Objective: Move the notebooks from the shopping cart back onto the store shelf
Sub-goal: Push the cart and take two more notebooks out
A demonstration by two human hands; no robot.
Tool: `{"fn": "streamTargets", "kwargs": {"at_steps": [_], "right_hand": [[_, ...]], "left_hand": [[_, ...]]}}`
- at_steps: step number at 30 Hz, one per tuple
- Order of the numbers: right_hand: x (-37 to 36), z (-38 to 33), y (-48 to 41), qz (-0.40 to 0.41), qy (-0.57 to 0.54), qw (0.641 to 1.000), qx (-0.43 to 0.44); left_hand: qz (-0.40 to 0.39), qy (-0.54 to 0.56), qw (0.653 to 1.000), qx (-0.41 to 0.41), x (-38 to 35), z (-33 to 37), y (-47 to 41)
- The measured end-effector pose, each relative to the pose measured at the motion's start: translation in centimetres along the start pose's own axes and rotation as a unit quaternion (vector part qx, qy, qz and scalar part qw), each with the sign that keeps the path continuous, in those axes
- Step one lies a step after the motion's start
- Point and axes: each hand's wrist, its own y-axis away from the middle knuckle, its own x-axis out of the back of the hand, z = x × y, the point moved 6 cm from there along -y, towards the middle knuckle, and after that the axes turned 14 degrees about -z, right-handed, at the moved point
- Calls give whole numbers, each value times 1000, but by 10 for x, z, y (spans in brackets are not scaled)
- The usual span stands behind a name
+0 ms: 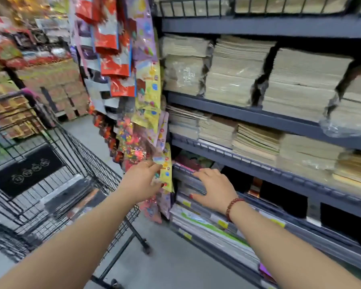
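Both bare arms reach forward toward the grey-blue metal store shelf on the right side of the aisle. The right hand, with a dark red beaded bracelet around its wrist, lies palm down over the front rail of a low tier, its fingers spread and resting on the edge of a flat stack of thin notebooks with grey and pink covers that sits on that tier. The stack is blurred, so I cannot tell whether the fingers grip a single notebook or only press on the pile.

The left hand is raised just beside the shelf's end, its fingers curled against a hanging strip of yellow and lilac plastic packets with coloured dots; whether they pinch a packet or merely brush it is not clear.

The black wire shopping cart stands on the grey floor to the left, near the shelf end. In its basket lie a black flat item with pale printed emblems and, closer to the camera, a few dark-covered flat notebooks (blurred, with a hint of orange on one cover).

Higher tiers of the shelf carry tall stacks of cream-edged paper pads, some wrapped in clear film. Below the right hand, another tier holds white and green flat books behind yellow price tags.
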Motion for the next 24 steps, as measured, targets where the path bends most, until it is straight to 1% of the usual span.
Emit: {"fn": "streamTargets", "kwargs": {"at_steps": [2,6,11,13,16,20,24], "right_hand": [[14,-42,-11,14,6,999,35],[30,-123,-29,26,15,997,77],[28,-223,-55,21,17,995,96],[23,-264,-65,19,21,994,103],[16,-321,-82,20,21,993,115],[6,-376,-106,11,16,993,116],[-3,-410,-128,1,27,993,111]], "left_hand": [[25,-7,999,26,19,-32,28],[41,-28,996,70,38,-99,79],[44,-23,993,108,44,-187,144],[48,-5,992,116,44,-225,171],[56,-6,992,117,43,-275,204],[62,4,990,128,40,-328,235],[61,21,988,141,31,-369,247]]}}
